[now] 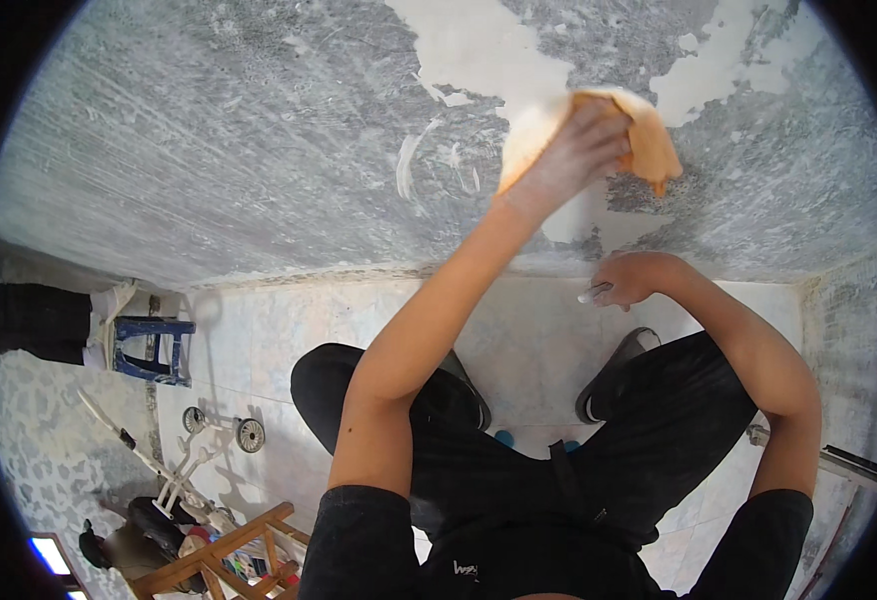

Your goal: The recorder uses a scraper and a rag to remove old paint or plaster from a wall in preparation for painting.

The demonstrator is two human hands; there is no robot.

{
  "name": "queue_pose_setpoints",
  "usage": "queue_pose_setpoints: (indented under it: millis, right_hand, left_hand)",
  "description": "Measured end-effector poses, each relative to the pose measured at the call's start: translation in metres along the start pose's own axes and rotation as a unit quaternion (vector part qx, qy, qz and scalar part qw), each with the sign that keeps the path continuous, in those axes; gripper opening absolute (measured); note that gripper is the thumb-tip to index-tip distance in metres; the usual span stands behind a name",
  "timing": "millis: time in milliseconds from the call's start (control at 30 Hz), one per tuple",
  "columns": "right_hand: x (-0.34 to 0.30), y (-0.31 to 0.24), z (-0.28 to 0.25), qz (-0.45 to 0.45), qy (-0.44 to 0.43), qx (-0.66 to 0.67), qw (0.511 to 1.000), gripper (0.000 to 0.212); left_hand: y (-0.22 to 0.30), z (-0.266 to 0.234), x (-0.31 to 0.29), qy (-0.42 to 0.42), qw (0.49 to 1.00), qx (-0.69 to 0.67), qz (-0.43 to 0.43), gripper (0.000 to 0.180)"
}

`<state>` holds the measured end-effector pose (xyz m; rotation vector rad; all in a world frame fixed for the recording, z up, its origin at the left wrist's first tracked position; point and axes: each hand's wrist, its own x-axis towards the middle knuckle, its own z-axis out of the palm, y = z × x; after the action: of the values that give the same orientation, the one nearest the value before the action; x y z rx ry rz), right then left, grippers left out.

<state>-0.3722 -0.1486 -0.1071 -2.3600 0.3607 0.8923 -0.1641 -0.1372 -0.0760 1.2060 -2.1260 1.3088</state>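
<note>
My left hand [581, 150] is stretched up to a rough grey wall [289, 150] and grips an orange-yellow cloth [649, 145], its fingers bent over the middle and the cloth spread out on both sides. The cloth lies against the wall, over the lower end of a white patch [489, 45]. Lower down, close to the foot of the wall, my right hand [637, 278] is curled closed. A small pale, shiny piece [594, 293] sticks out from its fingers, too little of it showing to name.
My feet rest on pale floor tiles [529, 350]. To the left are a blue stool [159, 350], a white frame with wheels [250, 435] and a wooden frame [229, 550]. A person [124, 550] is partly visible at lower left. A side wall [849, 320] rises at right.
</note>
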Motion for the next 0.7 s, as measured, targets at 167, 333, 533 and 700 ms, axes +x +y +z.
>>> queue_pose_setpoints:
  millis: [167, 333, 533, 700]
  right_hand:
    - [-0.012, 0.002, -0.003, 0.001, 0.045, 0.032, 0.998, 0.057]
    - [-0.020, -0.014, -0.011, 0.001, 0.065, 0.024, 0.998, 0.058]
    - [-0.030, -0.001, -0.011, 0.005, 0.097, 0.014, 0.995, 0.045]
    - [-0.027, -0.006, -0.018, -0.020, 0.133, -0.017, 0.991, 0.034]
  left_hand:
    - [-0.080, -0.093, 0.036, -0.081, 0.957, 0.194, -0.200, 0.065]
    - [-0.205, -0.157, -0.032, 0.063, 0.879, 0.254, -0.399, 0.062]
    - [-0.217, -0.166, -0.043, 0.206, 0.832, 0.042, -0.514, 0.082]
    - [-0.196, -0.173, -0.037, 0.018, 0.879, 0.086, -0.469, 0.107]
